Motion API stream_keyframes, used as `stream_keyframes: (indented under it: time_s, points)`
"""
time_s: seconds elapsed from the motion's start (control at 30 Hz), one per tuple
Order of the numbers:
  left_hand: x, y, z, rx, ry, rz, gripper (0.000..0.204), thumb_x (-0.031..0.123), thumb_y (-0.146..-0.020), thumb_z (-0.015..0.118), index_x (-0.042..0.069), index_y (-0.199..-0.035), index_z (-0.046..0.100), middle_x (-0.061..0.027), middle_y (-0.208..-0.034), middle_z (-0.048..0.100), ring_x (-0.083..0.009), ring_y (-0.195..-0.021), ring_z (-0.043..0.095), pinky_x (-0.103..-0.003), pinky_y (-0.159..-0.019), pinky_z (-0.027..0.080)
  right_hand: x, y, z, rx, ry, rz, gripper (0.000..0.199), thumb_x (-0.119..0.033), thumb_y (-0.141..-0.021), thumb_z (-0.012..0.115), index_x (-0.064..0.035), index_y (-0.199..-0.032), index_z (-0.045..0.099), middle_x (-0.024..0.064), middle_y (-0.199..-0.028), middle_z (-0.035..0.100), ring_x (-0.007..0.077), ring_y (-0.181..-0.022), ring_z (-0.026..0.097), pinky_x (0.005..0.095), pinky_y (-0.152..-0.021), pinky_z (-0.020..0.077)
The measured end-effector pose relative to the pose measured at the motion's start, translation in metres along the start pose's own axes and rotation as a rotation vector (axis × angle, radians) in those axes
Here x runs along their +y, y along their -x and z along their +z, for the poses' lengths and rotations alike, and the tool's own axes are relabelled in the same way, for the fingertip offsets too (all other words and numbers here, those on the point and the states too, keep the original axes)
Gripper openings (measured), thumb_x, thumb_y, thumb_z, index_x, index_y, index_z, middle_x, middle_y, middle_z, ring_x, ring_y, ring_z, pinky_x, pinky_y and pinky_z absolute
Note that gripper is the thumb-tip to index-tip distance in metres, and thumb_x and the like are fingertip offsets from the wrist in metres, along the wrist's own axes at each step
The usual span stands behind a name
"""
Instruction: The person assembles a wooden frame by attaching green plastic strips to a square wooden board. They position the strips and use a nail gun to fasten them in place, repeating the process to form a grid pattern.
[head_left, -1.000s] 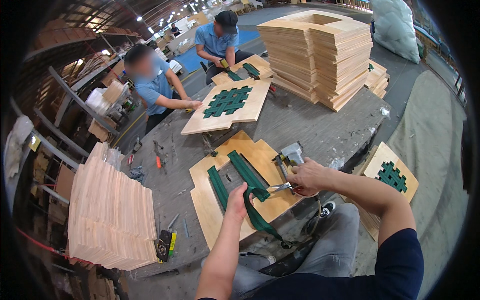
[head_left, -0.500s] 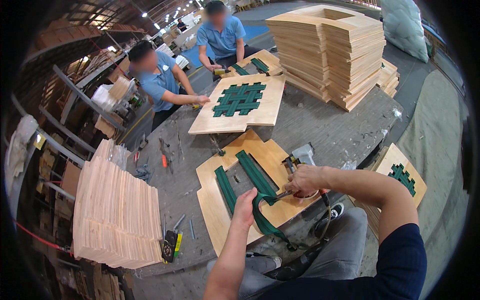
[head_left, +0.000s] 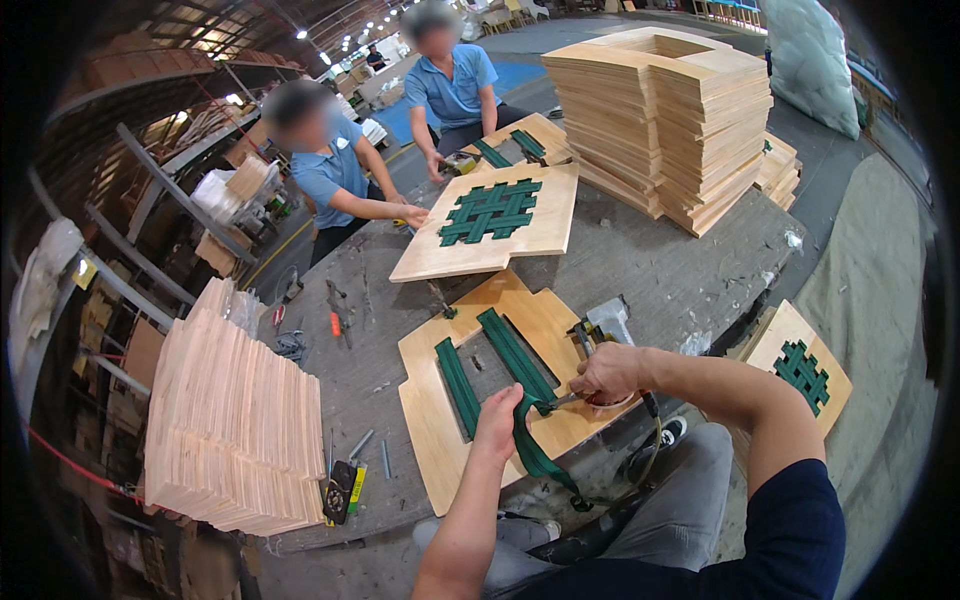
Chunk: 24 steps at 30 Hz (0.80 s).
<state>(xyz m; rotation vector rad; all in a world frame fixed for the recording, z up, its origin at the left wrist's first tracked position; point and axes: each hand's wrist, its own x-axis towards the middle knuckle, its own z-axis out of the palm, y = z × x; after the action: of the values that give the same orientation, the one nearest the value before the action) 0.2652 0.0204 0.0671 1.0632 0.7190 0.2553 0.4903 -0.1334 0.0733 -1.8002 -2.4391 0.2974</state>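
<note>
My left hand [head_left: 497, 425] pinches a dark green webbing strap [head_left: 532, 452], whose loose end hangs over the near edge of a notched plywood panel [head_left: 425, 400]. Two more green straps [head_left: 515, 352] lie lengthwise across the panel's cut-out opening. My right hand [head_left: 607, 372] is closed around a grey air staple gun [head_left: 607, 318] with a hose at its lower end. From the same fist, pointed metal blades like those of scissors [head_left: 568, 398] reach to the strap beside my left fingers. My fingers partly hide both tools.
Across the grey worktable [head_left: 660, 270], one co-worker [head_left: 330, 165] holds a panel with woven green straps [head_left: 485, 215]; another co-worker [head_left: 450, 85] works on a further panel. Tall plywood stacks stand at left [head_left: 235, 420] and back right [head_left: 660, 120]. Pliers [head_left: 338, 315] lie left of my panel.
The view has shifted slightly, moving the scene a little right and down. My hands stay together at the strap, and the left fingers sit slightly closer to the blades.
</note>
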Motion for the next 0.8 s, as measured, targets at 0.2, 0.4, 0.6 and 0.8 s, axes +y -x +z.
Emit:
stream_keyframes:
  time_s: [0.2,0.4,0.6,0.8]
  points:
    - [-0.001,0.004,0.002,0.047,0.013,0.033,0.027,0.03,-0.104,0.062,0.01,-0.087,0.062,-0.0005,-0.067,0.059,-0.0118,-0.053,0.057,-0.028,-0.05,0.049,-0.01,0.004,-0.009,0.029,0.03,0.061,0.033,-0.039,-0.083,0.071,-0.0127,-0.102,0.066,0.0114,-0.092,0.068,0.0357,-0.088,0.071,0.0499,-0.073,0.0533]
    - [0.005,0.003,-0.017,0.061,0.036,0.022,0.028,0.031,-0.104,0.061,0.011,-0.084,0.061,-0.0008,-0.066,0.059,-0.0128,-0.053,0.056,-0.028,-0.051,0.049,-0.011,0.008,-0.017,-0.011,0.073,0.105,0.035,-0.04,-0.084,0.071,-0.0142,-0.107,0.068,0.0104,-0.091,0.067,0.0345,-0.093,0.07,0.0495,-0.077,0.0512]
    - [0.0,0.004,-0.009,0.027,0.02,0.042,0.028,0.03,-0.106,0.059,0.01,-0.086,0.061,-0.0014,-0.067,0.06,-0.0133,-0.053,0.057,-0.028,-0.052,0.049,-0.017,-0.013,-0.007,0.0,0.039,0.065,0.037,-0.042,-0.082,0.074,-0.0137,-0.105,0.067,0.0109,-0.091,0.067,0.0349,-0.088,0.07,0.0496,-0.074,0.052]
    - [0.006,0.019,-0.029,0.069,0.035,0.14,0.024,0.027,-0.106,0.058,0.006,-0.095,0.063,-0.0035,-0.073,0.063,-0.014,-0.058,0.06,-0.028,-0.055,0.051,-0.016,-0.004,-0.001,0.162,-0.099,0.082,0.033,-0.037,-0.083,0.076,-0.0147,-0.104,0.065,0.0102,-0.086,0.067,0.0366,-0.083,0.07,0.0482,-0.068,0.0544]
